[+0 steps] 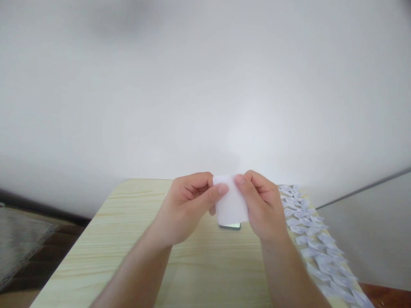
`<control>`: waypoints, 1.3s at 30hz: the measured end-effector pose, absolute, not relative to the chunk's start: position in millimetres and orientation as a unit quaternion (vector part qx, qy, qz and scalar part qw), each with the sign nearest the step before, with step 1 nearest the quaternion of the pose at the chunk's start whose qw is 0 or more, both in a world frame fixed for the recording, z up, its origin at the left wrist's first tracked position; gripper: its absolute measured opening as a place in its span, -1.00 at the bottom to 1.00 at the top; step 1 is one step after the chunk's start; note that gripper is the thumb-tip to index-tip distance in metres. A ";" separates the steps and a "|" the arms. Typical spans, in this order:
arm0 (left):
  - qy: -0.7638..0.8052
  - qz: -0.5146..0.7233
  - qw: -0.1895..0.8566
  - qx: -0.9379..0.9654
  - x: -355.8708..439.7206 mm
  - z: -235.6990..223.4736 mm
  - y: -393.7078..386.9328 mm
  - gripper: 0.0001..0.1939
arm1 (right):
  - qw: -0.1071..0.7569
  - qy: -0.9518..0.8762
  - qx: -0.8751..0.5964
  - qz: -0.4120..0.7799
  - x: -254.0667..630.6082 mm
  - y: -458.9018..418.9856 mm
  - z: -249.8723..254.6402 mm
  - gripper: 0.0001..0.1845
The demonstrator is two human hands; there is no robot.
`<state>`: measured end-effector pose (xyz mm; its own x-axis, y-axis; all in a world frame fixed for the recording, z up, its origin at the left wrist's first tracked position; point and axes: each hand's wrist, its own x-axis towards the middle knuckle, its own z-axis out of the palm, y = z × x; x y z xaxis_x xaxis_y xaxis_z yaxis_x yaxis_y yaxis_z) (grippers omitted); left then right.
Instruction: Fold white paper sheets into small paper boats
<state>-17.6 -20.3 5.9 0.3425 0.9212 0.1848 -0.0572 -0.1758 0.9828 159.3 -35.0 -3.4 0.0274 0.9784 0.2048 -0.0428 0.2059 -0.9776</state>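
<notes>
Both my hands hold one small white sheet of paper (231,204) above a light wooden table (105,248). My left hand (188,206) pinches the sheet's upper left corner between thumb and fingers. My right hand (261,203) pinches its upper right edge the same way. The paper hangs roughly upright between them. Under its lower edge a dark phone (230,226) lies flat on the table, mostly hidden by the sheet.
Several small folded white paper pieces (316,239) lie in rows along the table's right side, from the far edge to the near corner. A plain white wall (205,94) rises behind the table. Dark floor and a patterned rug (19,244) show at the left.
</notes>
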 end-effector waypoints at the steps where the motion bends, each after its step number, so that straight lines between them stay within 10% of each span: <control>1: 0.354 0.456 0.531 0.620 -17.2 6.4 -20.4 -0.57 | 0.567 -0.531 -0.443 0.448 158.8 -34.7 -4.1 -0.52; 24: 0.357 0.485 0.534 0.594 -16.2 7.6 -14.8 -0.81 | 0.457 -0.640 -0.417 0.455 175.8 -30.9 -0.6 -0.62; 39: 0.343 0.449 0.545 0.620 -15.1 8.5 -14.1 -0.86 | 0.577 -0.606 -0.415 0.358 177.5 -23.5 -2.5 -0.73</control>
